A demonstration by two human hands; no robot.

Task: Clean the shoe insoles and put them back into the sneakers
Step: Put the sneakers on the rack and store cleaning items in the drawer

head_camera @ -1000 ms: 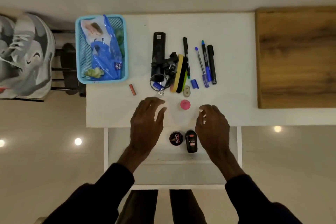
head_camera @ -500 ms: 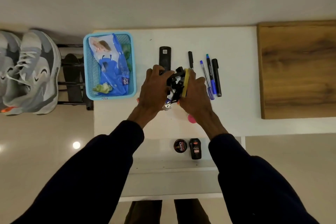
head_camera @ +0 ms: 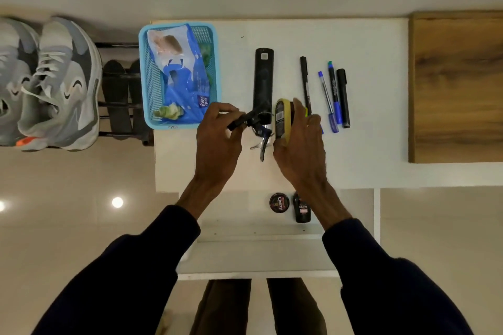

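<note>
1. Left hand [head_camera: 217, 136]: fingers curled, pinching a black clip bunch [head_camera: 241, 121] just above the table [head_camera: 367, 158]; keys hang off it, and the far end sits at the foot of the remote [head_camera: 263, 76].
2. Right hand [head_camera: 299, 149]: wrapped round a yellow-edged sponge [head_camera: 281, 117] held on edge, with the thumb on the near face and the fingers behind. The two hands are close but not touching.
3. Task things are well to the left, off the table. The sneakers [head_camera: 60, 84] stand on a dark rack [head_camera: 119, 133]. Two dark flat pieces [head_camera: 117, 84] lie on its rails between the shoes and the blue basket [head_camera: 142, 76]; probably the insoles, can't confirm.
4. Key relation: the insoles lie left of both hands, with their long axis running away from the person, parallel to the shoes. The left hand is nearer but busy, so it likely has to drop the clip bunch first.
5. Edges and room: the basket sits at the table's left edge, right in the reach path, so the arm has to pass in front of or over it. There is bare table in front of the hands. The pens [head_camera: 333, 95] crowd the right hand's far side.
6. Stage: tool pickup; cleaning not started.
</note>
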